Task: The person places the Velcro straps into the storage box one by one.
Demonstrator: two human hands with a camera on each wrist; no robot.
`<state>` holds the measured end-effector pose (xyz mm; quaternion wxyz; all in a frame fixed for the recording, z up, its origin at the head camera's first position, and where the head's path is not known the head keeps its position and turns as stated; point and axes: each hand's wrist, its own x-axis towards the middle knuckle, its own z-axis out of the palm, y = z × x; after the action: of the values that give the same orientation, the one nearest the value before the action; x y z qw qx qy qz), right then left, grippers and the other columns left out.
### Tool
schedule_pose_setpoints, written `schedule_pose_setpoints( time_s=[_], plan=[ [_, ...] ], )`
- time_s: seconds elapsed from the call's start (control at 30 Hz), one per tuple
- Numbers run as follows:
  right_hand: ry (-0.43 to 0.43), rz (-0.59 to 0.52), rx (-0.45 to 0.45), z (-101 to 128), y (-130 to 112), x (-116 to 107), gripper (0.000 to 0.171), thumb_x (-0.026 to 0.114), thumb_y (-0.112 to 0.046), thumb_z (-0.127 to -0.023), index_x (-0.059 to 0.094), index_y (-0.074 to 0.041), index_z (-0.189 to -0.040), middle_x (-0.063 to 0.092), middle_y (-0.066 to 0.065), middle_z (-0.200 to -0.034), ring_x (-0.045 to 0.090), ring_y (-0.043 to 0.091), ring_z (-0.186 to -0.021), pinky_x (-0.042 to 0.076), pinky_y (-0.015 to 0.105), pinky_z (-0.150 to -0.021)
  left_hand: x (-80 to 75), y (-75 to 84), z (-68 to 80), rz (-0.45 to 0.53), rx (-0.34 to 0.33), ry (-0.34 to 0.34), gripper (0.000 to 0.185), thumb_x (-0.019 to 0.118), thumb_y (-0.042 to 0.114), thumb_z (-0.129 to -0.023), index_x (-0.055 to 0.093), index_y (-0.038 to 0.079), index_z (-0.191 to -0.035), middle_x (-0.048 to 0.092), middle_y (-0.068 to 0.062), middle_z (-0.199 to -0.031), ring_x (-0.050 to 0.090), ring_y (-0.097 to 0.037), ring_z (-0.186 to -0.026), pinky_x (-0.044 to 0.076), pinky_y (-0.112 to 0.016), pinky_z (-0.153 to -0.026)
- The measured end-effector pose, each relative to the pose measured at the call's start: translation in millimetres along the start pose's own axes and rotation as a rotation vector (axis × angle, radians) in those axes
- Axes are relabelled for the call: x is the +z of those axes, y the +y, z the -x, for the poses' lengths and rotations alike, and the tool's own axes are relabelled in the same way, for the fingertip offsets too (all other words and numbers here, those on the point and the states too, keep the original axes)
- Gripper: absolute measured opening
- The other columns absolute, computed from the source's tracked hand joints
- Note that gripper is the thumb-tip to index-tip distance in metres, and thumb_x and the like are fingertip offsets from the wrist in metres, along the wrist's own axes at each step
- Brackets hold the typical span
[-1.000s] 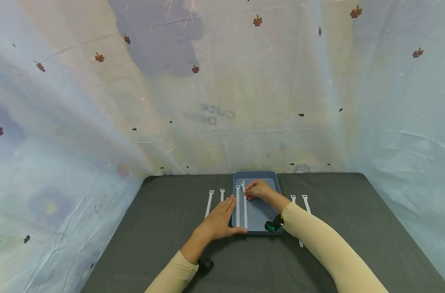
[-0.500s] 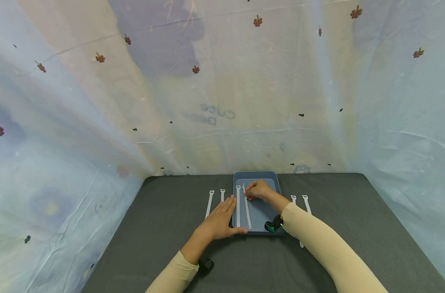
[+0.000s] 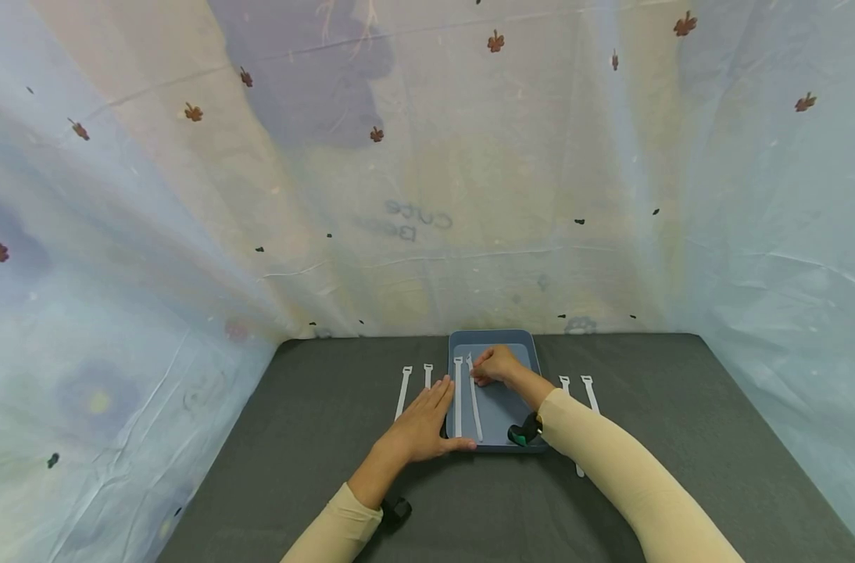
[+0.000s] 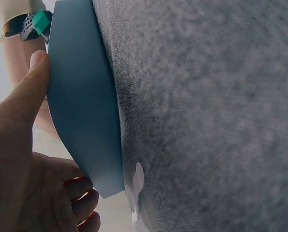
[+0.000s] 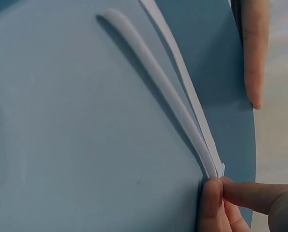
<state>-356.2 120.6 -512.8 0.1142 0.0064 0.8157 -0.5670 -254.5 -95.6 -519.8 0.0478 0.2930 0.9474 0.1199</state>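
A blue-grey tray (image 3: 494, 338) lies on the dark table. My right hand (image 3: 496, 365) is over it, pinching a white cable strap (image 3: 477, 414) near its slotted head between thumb and fingertip. In the right wrist view, that strap (image 5: 165, 89) runs at a slant over the tray floor, its tail angled away from a second white strap (image 5: 182, 72) beside it. This second one lies along the tray's left side. My left hand (image 3: 418, 422) rests at the tray's front left corner, fingers straight along the left rim, thumb (image 4: 35, 79) against the front wall.
Left of the tray lie two white straps (image 3: 403, 391) (image 3: 428, 375), partly behind the left hand. Two more straps (image 3: 564, 381) (image 3: 591, 393) lie to the right, partly under the right forearm. A patterned curtain (image 3: 427, 172) hangs behind the table.
The tail of the pinched strap has swung right, away from the strap beside it, mostly in the first half second. Both hands have stayed nearly in place.
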Motion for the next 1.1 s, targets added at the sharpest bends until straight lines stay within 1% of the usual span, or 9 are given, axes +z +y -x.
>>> schedule_pose_setpoints(
  time_s=[0.17, 0.27, 0.53, 0.67, 0.83, 0.97, 1.1],
  plan=[
    [-0.003, -0.007, 0.015, -1, 0, 0, 0.007, 0.074, 0.013, -0.092, 0.069, 0.008, -0.091, 0.075, 0.018, -0.077, 0.073, 0.017, -0.061, 0.066, 0.032, -0.065, 0.3, -0.1, -0.1, -0.002, 0.002, 0.002, 0.120, 0.066, 0.077, -0.093, 0.019, -0.001, -0.170, 0.016, -0.018, -0.179, 0.020, -0.030, -0.165, 0.019, -0.048, -0.134],
    [0.002, 0.002, 0.019, -1, 0, 0, 0.006, 0.074, 0.013, -0.093, 0.069, 0.010, -0.094, 0.075, 0.018, -0.079, 0.073, 0.015, -0.062, 0.067, 0.032, -0.067, -0.4, 0.4, 0.3, 0.004, 0.001, -0.001, 0.120, 0.066, 0.077, -0.093, 0.018, 0.000, -0.171, 0.015, -0.018, -0.179, 0.019, -0.031, -0.165, 0.019, -0.047, -0.134],
    [-0.017, 0.032, 0.007, 4, -4, -3, 0.010, 0.074, 0.008, -0.095, 0.069, 0.011, -0.103, 0.076, 0.020, -0.086, 0.075, 0.019, -0.068, 0.067, 0.036, -0.071, -0.3, 0.6, -0.1, 0.004, -0.013, -0.004, 0.120, 0.066, 0.077, -0.092, 0.019, 0.000, -0.171, 0.017, -0.017, -0.179, 0.020, -0.031, -0.165, 0.019, -0.047, -0.134],
    [-0.055, 0.050, -0.023, 8, -7, -6, 0.012, 0.072, 0.006, -0.098, 0.069, 0.011, -0.107, 0.076, 0.021, -0.091, 0.077, 0.023, -0.073, 0.067, 0.037, -0.073, -0.7, 0.7, 0.5, 0.018, -0.016, -0.005, 0.120, 0.065, 0.078, -0.093, 0.018, 0.000, -0.171, 0.015, -0.017, -0.179, 0.019, -0.030, -0.165, 0.018, -0.046, -0.134],
    [-0.096, 0.091, -0.078, 15, -9, -17, 0.016, 0.071, 0.004, -0.098, 0.069, 0.013, -0.112, 0.076, 0.022, -0.095, 0.077, 0.030, -0.079, 0.067, 0.041, -0.076, 0.6, 0.3, -0.2, 0.013, -0.007, 0.005, 0.121, 0.066, 0.077, -0.092, 0.020, -0.001, -0.170, 0.016, -0.018, -0.179, 0.020, -0.031, -0.165, 0.019, -0.047, -0.134],
    [-0.106, 0.086, -0.113, 21, -10, -26, 0.021, 0.070, 0.005, -0.098, 0.068, 0.015, -0.116, 0.075, 0.024, -0.097, 0.077, 0.036, -0.084, 0.067, 0.046, -0.079, 1.5, 0.1, -0.5, 0.018, -0.006, 0.004, 0.120, 0.067, 0.076, -0.092, 0.019, -0.002, -0.170, 0.016, -0.018, -0.179, 0.020, -0.032, -0.165, 0.020, -0.047, -0.134],
    [-0.108, 0.093, -0.154, 28, -10, -35, 0.022, 0.069, 0.002, -0.100, 0.067, 0.015, -0.118, 0.075, 0.027, -0.101, 0.076, 0.043, -0.091, 0.066, 0.051, -0.083, 0.6, 0.8, 0.0, 0.021, -0.013, 0.000, 0.120, 0.068, 0.075, -0.092, 0.019, -0.001, -0.170, 0.015, -0.017, -0.179, 0.020, -0.032, -0.165, 0.020, -0.047, -0.134]
  ],
)
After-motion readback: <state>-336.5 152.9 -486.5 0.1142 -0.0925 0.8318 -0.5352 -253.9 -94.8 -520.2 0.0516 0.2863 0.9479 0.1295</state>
